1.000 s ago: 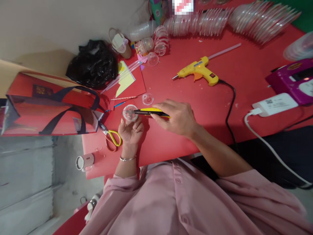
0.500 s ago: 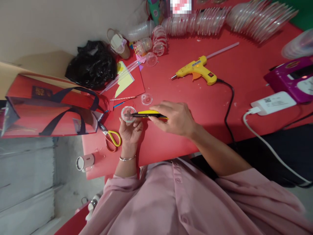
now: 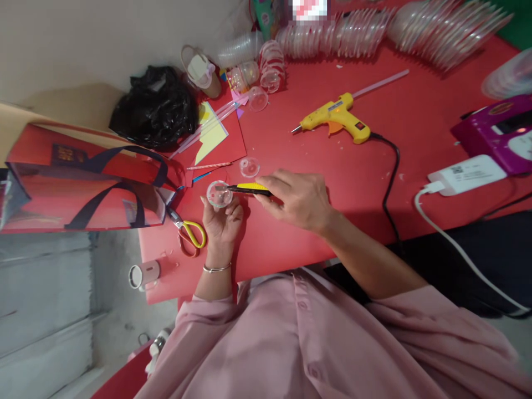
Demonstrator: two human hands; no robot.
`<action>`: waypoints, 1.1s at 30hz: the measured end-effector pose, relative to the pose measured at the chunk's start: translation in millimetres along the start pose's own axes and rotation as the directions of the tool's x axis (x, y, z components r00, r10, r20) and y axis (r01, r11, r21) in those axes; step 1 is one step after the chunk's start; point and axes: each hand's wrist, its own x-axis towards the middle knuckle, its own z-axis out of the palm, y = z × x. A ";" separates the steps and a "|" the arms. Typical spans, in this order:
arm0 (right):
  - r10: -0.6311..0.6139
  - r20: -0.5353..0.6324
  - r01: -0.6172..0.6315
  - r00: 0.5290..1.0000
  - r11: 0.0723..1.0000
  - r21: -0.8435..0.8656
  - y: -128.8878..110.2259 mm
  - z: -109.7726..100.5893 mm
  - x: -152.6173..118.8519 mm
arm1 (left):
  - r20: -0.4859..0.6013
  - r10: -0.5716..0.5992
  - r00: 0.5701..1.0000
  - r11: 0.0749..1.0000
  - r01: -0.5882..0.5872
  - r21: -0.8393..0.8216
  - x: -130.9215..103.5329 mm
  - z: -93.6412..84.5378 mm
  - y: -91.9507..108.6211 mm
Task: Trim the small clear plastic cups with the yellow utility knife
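Note:
My left hand [image 3: 222, 224] is closed around the lower edge of a clear round plastic lid [image 3: 219, 195], holding it above the table. In my right hand [image 3: 297, 199] is a yellow and black utility knife [image 3: 249, 189], its blade pointing left over the lid. Whether the blade touches the plastic I cannot tell. Just beyond, another small clear lid [image 3: 250, 167] lies on the red table [image 3: 282, 244]. Scissors with yellow and red handles [image 3: 192, 235] rest left of my left wrist.
A yellow glue gun [image 3: 336, 117] with its cord lies farther back. Stacked clear plastic cups and lids [image 3: 332, 39] line the back edge. At the left stand a red bag [image 3: 83, 183] and a black plastic bag [image 3: 155, 111]. A purple device [image 3: 494, 133] sits at the right.
The knife's blade has shifted slightly up and to the right over the lid, and the knife is tilted a little differently. My left hand has barely moved, still holding the lid.

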 end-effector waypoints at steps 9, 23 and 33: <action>0.037 -0.059 -0.029 0.998 0.991 0.134 4.3 -2.9 -0.5 | -0.144 0.266 0.953 0.955 -0.241 0.171 -0.6 0.0 3.2; 0.001 -0.223 0.035 0.975 0.986 0.160 8.9 0.4 0.0 | 0.236 0.565 0.791 0.318 -0.472 0.822 -10.2 -2.2 -18.7; -0.080 -0.231 0.080 0.970 0.997 -0.008 12.7 5.3 -18.2 | 0.291 0.629 0.721 0.346 -0.594 0.726 -13.9 -6.8 -22.1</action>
